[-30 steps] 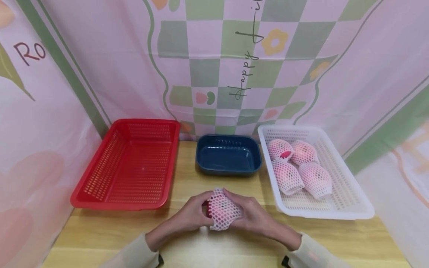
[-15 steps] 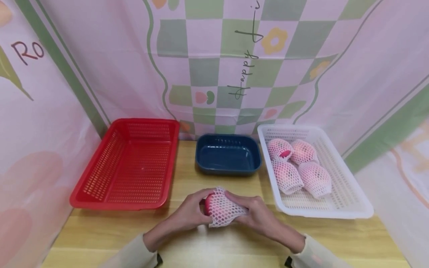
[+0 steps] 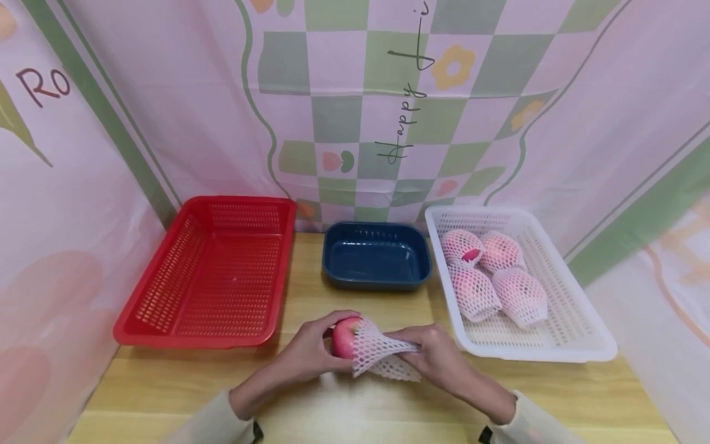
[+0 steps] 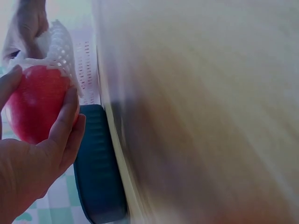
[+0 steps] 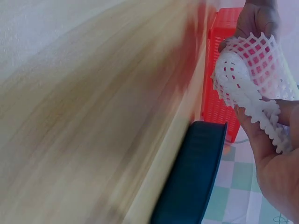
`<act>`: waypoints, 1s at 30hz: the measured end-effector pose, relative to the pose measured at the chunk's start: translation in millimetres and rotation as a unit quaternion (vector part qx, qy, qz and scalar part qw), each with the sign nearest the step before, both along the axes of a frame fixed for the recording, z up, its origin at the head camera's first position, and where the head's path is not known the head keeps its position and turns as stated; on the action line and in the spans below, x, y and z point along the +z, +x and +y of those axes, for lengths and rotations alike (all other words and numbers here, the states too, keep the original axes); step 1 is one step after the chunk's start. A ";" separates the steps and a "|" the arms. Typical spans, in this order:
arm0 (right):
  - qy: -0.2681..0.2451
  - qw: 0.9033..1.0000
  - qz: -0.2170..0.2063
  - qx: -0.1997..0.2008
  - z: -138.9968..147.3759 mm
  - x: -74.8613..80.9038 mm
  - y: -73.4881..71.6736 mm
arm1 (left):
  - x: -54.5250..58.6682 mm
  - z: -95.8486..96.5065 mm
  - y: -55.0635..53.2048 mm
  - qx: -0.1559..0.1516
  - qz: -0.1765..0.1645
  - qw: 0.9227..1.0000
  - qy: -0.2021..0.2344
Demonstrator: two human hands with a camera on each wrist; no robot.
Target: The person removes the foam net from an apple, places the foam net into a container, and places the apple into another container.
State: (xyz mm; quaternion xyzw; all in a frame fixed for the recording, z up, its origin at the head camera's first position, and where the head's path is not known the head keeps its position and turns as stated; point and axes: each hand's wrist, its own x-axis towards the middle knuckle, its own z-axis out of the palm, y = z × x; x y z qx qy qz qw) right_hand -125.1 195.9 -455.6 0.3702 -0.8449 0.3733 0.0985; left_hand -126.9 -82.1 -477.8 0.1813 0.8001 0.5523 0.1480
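Note:
My left hand (image 3: 307, 348) grips a red apple (image 3: 344, 338), its fingers and thumb curled round the bare side, as the left wrist view also shows of the apple (image 4: 37, 102). A white foam net sleeve (image 3: 370, 348) still covers the apple's right part. My right hand (image 3: 438, 357) pinches the stretched end of that foam net (image 5: 254, 100) between thumb and fingers. Both hands are above the near middle of the wooden table. In the white basket (image 3: 577, 296) at the right lie several net-wrapped fruits (image 3: 521, 296).
A red basket (image 3: 233, 283) stands at the left, with nothing seen in it. Between the baskets, at the back, is a dark blue tub (image 3: 377, 256). Behind them hangs a patterned cloth (image 3: 338, 117). The wooden table (image 3: 310, 413) extends toward me.
My right hand has moved right, drawing the foam net partly off the apple. More of the apple's red skin shows beside my left hand, which has shifted slightly left.

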 end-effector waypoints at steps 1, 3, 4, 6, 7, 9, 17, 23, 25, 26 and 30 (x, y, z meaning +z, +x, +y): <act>0.003 1.000 0.003 -0.004 0.3 0.9 0.6 | 0.8 -0.6 0.6 0.003 0.001 1.000 -0.001; 0.009 1.000 0.009 -0.009 0.9 3.3 1.4 | 2.4 -2.0 1.9 0.011 0.000 1.000 -0.001; 0.013 1.000 0.013 -0.010 1.2 4.6 1.6 | 3.1 -2.6 2.6 0.016 -0.002 1.000 -0.002; 0.023 0.999 0.021 -0.008 1.6 7.7 1.6 | 5.6 -4.2 4.1 0.023 -0.005 1.000 -0.002; 0.027 0.999 0.026 -0.006 1.7 9.5 1.3 | 7.2 -5.1 4.7 0.025 -0.008 1.000 0.001; 0.039 0.999 0.034 -0.002 2.1 13.6 1.0 | 10.7 -7.2 6.1 0.031 -0.011 0.999 0.002; 0.072 0.996 0.048 0.009 7.1 33.3 -0.9 | 25.2 -18.6 11.9 0.037 -0.002 0.999 -0.011; 0.092 0.992 0.079 0.026 12.8 47.8 -7.1 | 38.2 -28.9 15.8 0.038 0.003 0.999 -0.002; 0.099 0.990 0.093 0.033 14.5 52.4 -10.6 | 44.5 -32.4 17.1 0.039 0.001 0.999 0.005; 0.102 0.989 0.097 0.038 15.1 55.0 -12.5 | 47.5 -34.3 17.5 0.039 0.001 0.999 0.009; 0.113 0.986 0.107 0.052 15.4 66.2 -21.0 | 60.6 -42.4 18.2 0.040 0.003 0.999 0.012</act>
